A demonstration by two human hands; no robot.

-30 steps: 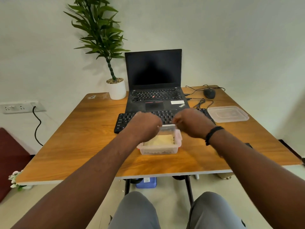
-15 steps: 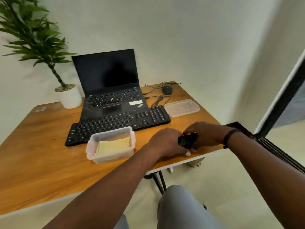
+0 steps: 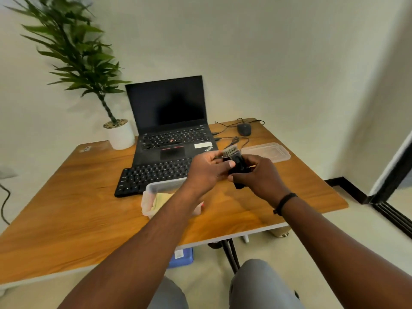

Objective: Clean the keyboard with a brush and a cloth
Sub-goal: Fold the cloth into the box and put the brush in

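A black brush (image 3: pixel 235 162) with pale bristles pointing up is held in the air above the table. My right hand (image 3: pixel 256 175) grips its body from the right, and my left hand (image 3: pixel 209 169) pinches it from the left. Below and to the left lies the black keyboard (image 3: pixel 151 177), in front of an open laptop (image 3: pixel 171 130). A clear plastic box (image 3: pixel 153 192) near the table's front holds a yellow cloth (image 3: pixel 161 200), partly hidden by my left forearm.
The box's clear lid (image 3: pixel 267 152) lies at the right of the wooden table (image 3: pixel 78 197). A black mouse (image 3: pixel 244 129) with cables sits at the back right. A potted plant (image 3: pixel 119 134) stands at the back left. The table's edge is near my knees.
Both hands left the plastic box, reached to the table's right front edge, took up the black brush and lifted it over the keyboard's right end. The camera swung right, then back.
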